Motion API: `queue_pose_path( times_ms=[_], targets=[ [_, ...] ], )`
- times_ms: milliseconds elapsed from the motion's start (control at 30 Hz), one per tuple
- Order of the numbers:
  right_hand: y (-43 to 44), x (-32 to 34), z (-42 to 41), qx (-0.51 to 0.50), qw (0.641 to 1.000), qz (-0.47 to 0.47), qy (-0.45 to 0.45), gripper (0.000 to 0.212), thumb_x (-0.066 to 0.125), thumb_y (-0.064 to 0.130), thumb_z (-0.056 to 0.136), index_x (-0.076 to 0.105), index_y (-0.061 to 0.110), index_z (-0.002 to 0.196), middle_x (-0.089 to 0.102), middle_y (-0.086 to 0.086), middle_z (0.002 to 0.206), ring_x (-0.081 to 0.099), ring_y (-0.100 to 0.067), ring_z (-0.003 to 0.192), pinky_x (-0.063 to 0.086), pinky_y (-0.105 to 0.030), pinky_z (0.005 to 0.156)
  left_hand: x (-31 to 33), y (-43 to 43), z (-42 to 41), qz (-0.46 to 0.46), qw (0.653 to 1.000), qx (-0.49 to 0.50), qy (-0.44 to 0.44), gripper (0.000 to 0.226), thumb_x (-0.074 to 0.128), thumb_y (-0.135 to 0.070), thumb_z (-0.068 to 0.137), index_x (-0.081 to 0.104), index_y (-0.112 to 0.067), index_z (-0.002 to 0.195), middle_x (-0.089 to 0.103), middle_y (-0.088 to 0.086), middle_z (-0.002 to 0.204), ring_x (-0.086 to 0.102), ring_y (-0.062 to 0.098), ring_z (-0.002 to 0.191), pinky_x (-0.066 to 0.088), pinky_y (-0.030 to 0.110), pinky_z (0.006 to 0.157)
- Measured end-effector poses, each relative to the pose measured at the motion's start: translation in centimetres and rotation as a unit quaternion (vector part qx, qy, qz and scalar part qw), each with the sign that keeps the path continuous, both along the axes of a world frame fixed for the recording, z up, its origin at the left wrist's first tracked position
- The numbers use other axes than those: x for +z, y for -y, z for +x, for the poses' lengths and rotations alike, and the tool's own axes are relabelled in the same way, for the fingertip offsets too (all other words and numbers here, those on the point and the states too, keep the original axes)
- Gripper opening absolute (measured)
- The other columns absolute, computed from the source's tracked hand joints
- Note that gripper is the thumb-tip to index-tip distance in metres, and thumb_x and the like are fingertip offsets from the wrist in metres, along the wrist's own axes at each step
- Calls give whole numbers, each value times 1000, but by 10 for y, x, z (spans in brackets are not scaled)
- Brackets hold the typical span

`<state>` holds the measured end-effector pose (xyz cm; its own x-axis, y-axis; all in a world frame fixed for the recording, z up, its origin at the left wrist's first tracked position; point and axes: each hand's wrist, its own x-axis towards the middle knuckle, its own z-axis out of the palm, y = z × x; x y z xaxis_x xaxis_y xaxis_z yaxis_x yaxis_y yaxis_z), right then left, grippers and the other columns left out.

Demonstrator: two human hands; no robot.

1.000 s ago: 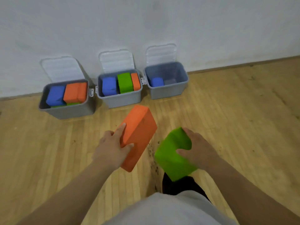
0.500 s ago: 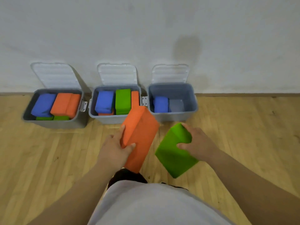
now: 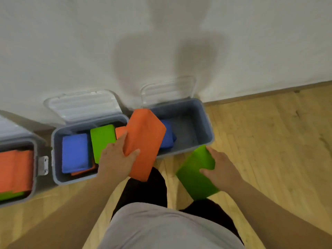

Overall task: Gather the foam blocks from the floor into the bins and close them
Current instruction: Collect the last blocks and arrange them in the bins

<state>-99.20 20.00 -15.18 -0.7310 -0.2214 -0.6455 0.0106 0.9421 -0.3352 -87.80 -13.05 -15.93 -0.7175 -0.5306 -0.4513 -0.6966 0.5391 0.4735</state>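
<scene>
My left hand (image 3: 116, 161) grips an orange foam block (image 3: 145, 141) held over the left rim of the right grey bin (image 3: 206, 123). That bin holds a blue block (image 3: 168, 136) and its lid (image 3: 168, 90) stands open against the wall. In my right hand (image 3: 220, 170) is a green foam block (image 3: 195, 175), just in front of the same bin. The middle bin (image 3: 54, 153) is open and holds a blue block (image 3: 75, 151), a green block (image 3: 102, 141) and orange ones. The left bin (image 3: 35, 169), partly cut off, holds orange and green blocks.
The bins stand in a row against a white wall (image 3: 161, 42) on a wooden floor (image 3: 269, 150). My legs and grey shirt (image 3: 161, 229) fill the lower middle of the view. A latch (image 3: 43, 165) sticks out between the left and middle bins.
I have stepped closer to the bins. Both blocks moved forward: the orange one now hangs over the right bin's edge, the green one reaches its front wall.
</scene>
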Motion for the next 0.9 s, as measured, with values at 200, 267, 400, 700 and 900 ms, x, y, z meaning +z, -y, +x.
queue_pose_path(
  times_ms=[200,267,400,700,900],
  targets=[
    [49,-77,-120,-2,999,39,37,92,75,43,85,21,40,160,40,-6,151,47,-32,135,42,-46,110,-83,33,-122,100,994,-21,45,94,48,-82,74,10,-54,155,59,10,132,57,33,119,47,54,105],
    [64,-123,-165,19,998,46,49,95,75,47,82,20,42,159,43,-6,149,49,-34,133,45,-48,108,-123,26,-143,121,991,-2,55,91,48,-84,74,10,-61,153,58,8,131,58,32,118,48,54,103],
    [85,-229,-263,100,991,51,78,101,67,61,68,20,47,156,50,-9,144,56,-37,126,51,-51,100,-209,5,-165,160,983,70,64,87,51,-83,78,5,-68,150,50,1,146,53,27,129,46,54,108],
    [100,-374,-379,279,947,142,72,110,77,56,82,6,38,163,20,-8,168,24,-38,152,27,-54,121,-316,-59,-195,207,951,222,52,76,60,-51,98,15,-49,160,45,-13,153,52,12,124,40,33,99],
    [93,-374,-280,-100,915,-124,370,122,91,36,76,4,41,163,39,-4,161,45,-20,141,41,-49,116,-318,-74,-210,249,936,232,85,76,54,-56,99,10,-50,160,47,-16,148,56,6,111,43,25,89]
  ],
)
